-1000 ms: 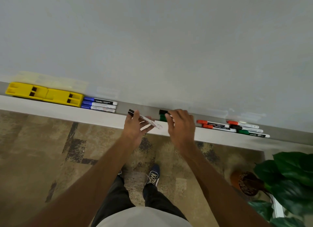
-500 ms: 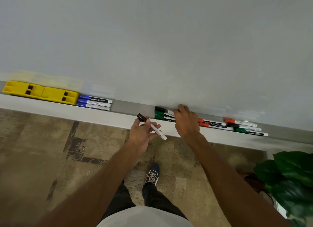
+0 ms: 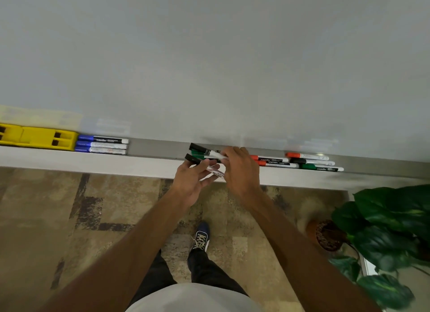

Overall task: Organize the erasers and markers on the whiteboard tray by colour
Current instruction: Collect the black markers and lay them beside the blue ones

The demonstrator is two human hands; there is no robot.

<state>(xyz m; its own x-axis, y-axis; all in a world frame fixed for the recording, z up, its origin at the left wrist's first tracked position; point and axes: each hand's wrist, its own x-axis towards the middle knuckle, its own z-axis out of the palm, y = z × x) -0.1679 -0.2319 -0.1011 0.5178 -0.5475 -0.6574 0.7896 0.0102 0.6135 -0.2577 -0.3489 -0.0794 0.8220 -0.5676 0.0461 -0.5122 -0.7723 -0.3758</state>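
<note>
1. The whiteboard tray runs along the foot of the whiteboard, and both of the person's hands meet over its middle stretch.
2. The left hand is closed loosely around a black-capped marker, its cap pointing left and its white barrel running under the fingers towards the right hand.
3. The right hand pinches a second black-capped marker by its barrel, just above the tray; green markers lie on the tray directly beneath it.
4. At the tray's left end two yellow erasers sit end to end, with three blue markers stacked side by side just to their right.
5. Right of the hands lie two red markers, touching along their length.
6. Further towards the tray's right end, a red marker, a black marker and a green marker lie side by side, from the whiteboard out to the tray's front edge.
7. A potted plant stands on the carpet below the tray's right end.
</note>
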